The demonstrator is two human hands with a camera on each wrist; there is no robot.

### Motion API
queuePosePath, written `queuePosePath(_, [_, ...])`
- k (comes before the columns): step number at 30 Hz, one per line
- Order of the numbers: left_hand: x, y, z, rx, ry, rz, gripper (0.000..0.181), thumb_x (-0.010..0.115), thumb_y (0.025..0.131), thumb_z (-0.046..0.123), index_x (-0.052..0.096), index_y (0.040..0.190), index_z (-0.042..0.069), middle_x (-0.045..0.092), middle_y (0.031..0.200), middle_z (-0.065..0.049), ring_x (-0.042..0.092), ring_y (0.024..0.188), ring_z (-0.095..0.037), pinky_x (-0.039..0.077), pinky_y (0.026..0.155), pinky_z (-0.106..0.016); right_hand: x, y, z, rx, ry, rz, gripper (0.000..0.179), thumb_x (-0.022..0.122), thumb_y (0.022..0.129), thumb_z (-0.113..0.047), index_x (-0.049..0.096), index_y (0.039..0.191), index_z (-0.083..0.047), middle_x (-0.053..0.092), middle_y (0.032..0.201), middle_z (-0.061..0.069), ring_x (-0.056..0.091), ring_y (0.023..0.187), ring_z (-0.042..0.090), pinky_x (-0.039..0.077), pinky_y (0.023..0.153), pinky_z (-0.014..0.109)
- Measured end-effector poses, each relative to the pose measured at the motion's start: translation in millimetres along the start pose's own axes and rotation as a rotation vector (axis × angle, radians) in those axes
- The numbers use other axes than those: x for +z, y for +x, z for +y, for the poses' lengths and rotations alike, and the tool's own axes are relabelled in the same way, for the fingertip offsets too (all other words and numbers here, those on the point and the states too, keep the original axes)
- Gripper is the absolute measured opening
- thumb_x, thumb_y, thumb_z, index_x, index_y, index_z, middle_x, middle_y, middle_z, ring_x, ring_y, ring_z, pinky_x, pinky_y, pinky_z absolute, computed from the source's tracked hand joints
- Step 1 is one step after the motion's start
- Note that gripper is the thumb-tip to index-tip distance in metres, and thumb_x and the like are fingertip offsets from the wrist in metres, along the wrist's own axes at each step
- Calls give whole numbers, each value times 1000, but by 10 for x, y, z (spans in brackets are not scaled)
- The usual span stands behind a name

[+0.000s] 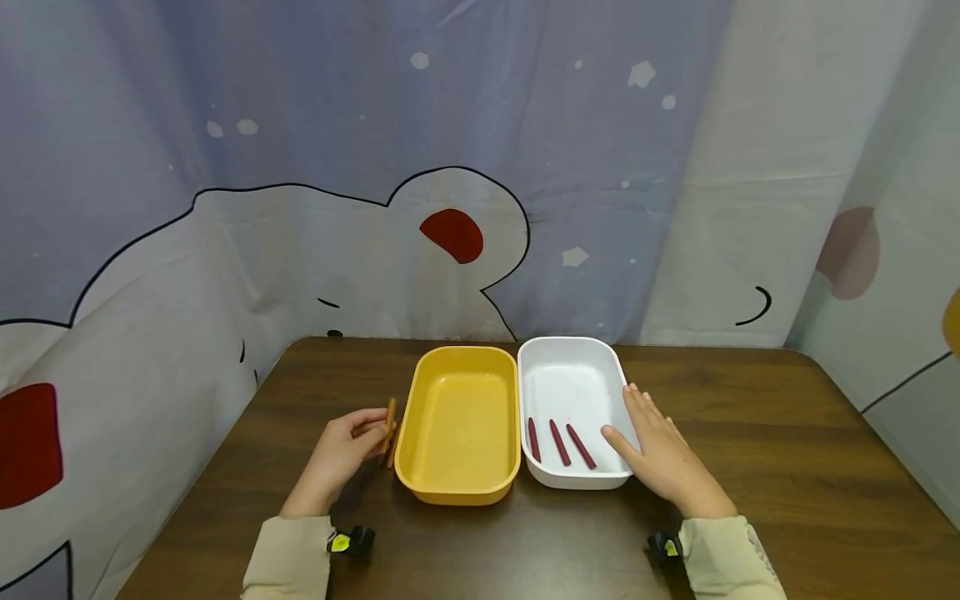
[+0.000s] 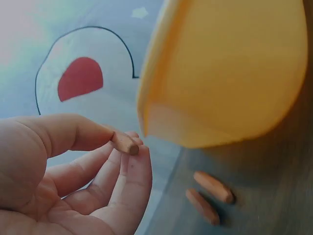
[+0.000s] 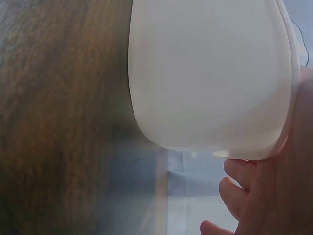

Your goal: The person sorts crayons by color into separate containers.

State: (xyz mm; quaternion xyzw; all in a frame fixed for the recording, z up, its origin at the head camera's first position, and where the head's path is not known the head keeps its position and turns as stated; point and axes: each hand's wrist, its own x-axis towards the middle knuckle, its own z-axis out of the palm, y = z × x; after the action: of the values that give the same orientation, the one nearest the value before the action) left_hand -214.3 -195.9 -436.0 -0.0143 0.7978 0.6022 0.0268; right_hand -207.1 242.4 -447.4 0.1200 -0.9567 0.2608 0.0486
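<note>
My left hand (image 1: 343,454) pinches an orange-brown crayon (image 2: 125,143) between thumb and fingertips, just left of the yellow tray (image 1: 457,497). Below it on the table lie two similar orange-brown crayons (image 2: 213,186), partly hidden by the hand in the head view. My right hand (image 1: 667,458) rests on the right rim of the white tray (image 1: 573,481), thumb over the inside and fingers straight along the edge. Three dark red crayons (image 1: 559,442) lie inside the white tray near its front. The right wrist view shows only that tray's outer wall and part of the hand.
Both trays stand side by side on a brown wooden table (image 1: 750,450), near its back edge. A patterned curtain (image 1: 600,167) hangs behind the table and along its sides. Each wrist wears a small black camera on a band.
</note>
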Motion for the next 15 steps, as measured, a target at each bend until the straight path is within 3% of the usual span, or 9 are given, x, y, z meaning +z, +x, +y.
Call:
queuePosePath(8, [57,-63,141,28,-74,-55,39,58,103,6,54,138,-11,66,123,-24,69,102,-22,59,84,-28,7,4,-15,3,7,-3,84,48,104,-53,21,159,5,19,164,26,17,150,48,16,114,71])
queuePosePath(15, [246,-49,277,43,-88,-90,37,59,101,5,57,135,-10,67,119,-23,68,98,-23,59,80,-24,5,-4,-2,4,6,-1,84,48,104,-52,21,159,6,19,164,27,17,150,49,16,115,71])
